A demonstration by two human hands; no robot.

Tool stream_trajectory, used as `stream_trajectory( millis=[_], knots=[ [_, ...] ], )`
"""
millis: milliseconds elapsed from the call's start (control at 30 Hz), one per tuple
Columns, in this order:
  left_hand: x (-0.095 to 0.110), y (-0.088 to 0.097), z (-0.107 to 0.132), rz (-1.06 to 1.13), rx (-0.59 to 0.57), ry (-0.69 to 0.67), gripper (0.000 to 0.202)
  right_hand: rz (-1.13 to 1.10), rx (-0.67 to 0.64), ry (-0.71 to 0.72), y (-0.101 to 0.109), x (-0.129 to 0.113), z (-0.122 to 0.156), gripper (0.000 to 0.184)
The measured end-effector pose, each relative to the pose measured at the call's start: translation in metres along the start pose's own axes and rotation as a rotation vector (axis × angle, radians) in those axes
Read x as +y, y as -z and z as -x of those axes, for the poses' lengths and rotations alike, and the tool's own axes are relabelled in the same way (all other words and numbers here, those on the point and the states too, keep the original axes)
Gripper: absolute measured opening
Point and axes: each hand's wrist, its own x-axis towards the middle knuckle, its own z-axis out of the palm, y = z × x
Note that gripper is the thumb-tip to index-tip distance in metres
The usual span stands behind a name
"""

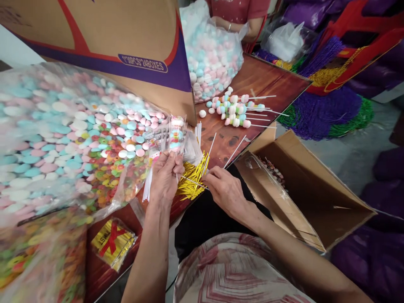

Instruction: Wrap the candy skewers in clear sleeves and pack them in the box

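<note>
My left hand (167,170) is closed around the lower end of a marshmallow skewer (176,134), which stands upright in a clear sleeve. Pink, white and blue marshmallows show above the fingers. Just to the right, my right hand (225,189) is closed in a pinch. A thin pale twist tie (195,182) appears to run between the two hands, its right end at my right fingertips. Beneath and behind them lies a loose heap of gold twist ties (191,174). Clear sleeves (191,148) and white sticks (147,185) lie close to my left hand.
Unwrapped marshmallow skewers (235,110) lie on the table (271,80). Large bags of marshmallows (41,139) and gummy rings (38,261) crowd the left. A printed carton (110,38) stands behind; an open cardboard box (315,202) is at right. Across the table sits a person (236,14).
</note>
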Motion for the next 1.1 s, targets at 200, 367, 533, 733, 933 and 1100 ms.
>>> stream_trajectory(
  millis=[200, 367, 533, 733, 933, 1100],
  knots=[
    [0.009, 0.019, 0.008, -0.008, 0.076, 0.026, 0.029, 0.12, -0.09, 0.268, -0.01, -0.016, -0.012, 0.014],
    [0.007, 0.024, 0.009, -0.02, 0.107, 0.013, 0.023, 0.184, -0.074, 0.354, -0.032, -0.023, -0.016, 0.017],
    [0.006, 0.022, 0.009, -0.072, 0.137, -0.046, 0.021, 0.168, -0.03, 0.268, -0.036, -0.024, -0.024, 0.021],
    [0.008, 0.016, 0.009, -0.044, 0.126, -0.093, 0.029, -0.092, -0.069, 0.006, -0.027, -0.015, -0.035, 0.014],
    [0.002, 0.007, 0.008, -0.049, 0.095, -0.073, 0.029, -0.304, 0.025, 0.097, -0.011, -0.005, -0.034, 0.018],
    [0.001, 0.005, 0.007, -0.066, 0.095, -0.091, 0.028, -0.026, -0.128, 0.336, -0.018, -0.02, -0.028, 0.016]
  ],
)
